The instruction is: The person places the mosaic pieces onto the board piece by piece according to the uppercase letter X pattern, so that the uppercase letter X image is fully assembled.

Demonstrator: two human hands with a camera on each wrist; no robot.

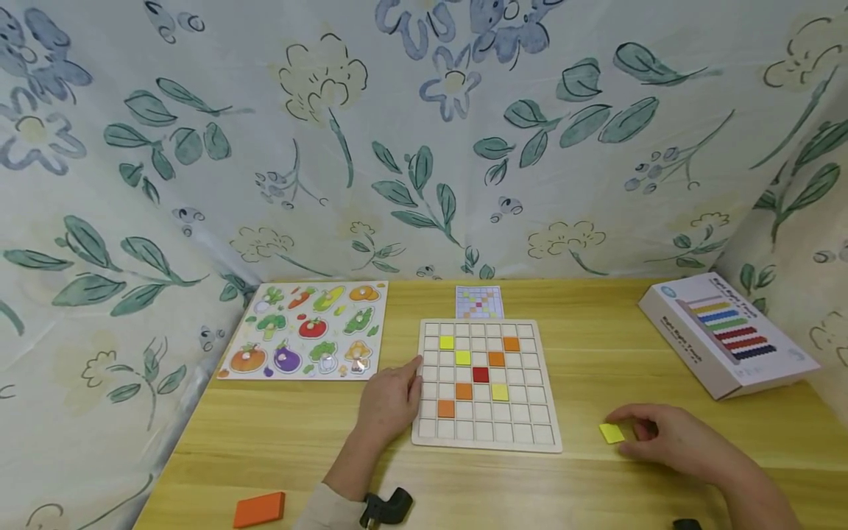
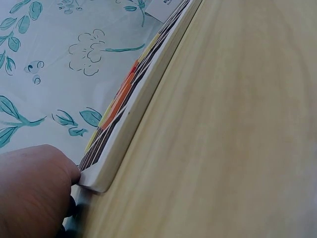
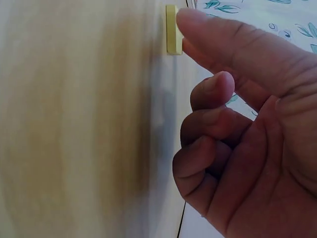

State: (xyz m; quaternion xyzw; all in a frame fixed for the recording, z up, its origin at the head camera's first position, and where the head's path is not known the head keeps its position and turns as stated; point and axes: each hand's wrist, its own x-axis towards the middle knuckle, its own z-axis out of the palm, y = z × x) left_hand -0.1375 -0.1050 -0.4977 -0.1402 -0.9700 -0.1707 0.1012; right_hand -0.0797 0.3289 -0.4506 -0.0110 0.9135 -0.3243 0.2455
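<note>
A pale wooden grid board (image 1: 520, 427) lies flat on the table. On it, two yellow tiles, one red tile (image 1: 480, 375) and two orange tiles run down one diagonal or rise from it; a third yellow tile (image 1: 500, 391) sits lower right of the red one, and two more orange tiles upper right. My left hand (image 1: 389, 401) touches the board's left edge, index finger extended; the left wrist view shows it at the board's corner. To the right of the board, my right hand (image 1: 669, 439) pinches a yellow square tile (image 3: 172, 29) between thumb and index finger, other fingers curled.
Behind the board lies a small pattern card (image 1: 478, 302). A vegetable puzzle board (image 1: 298, 368) is at the back left, a white game box (image 1: 729, 338) at the back right. An orange block (image 1: 259, 509) lies near the front left. Floral cloth (image 1: 424, 147) encloses the table.
</note>
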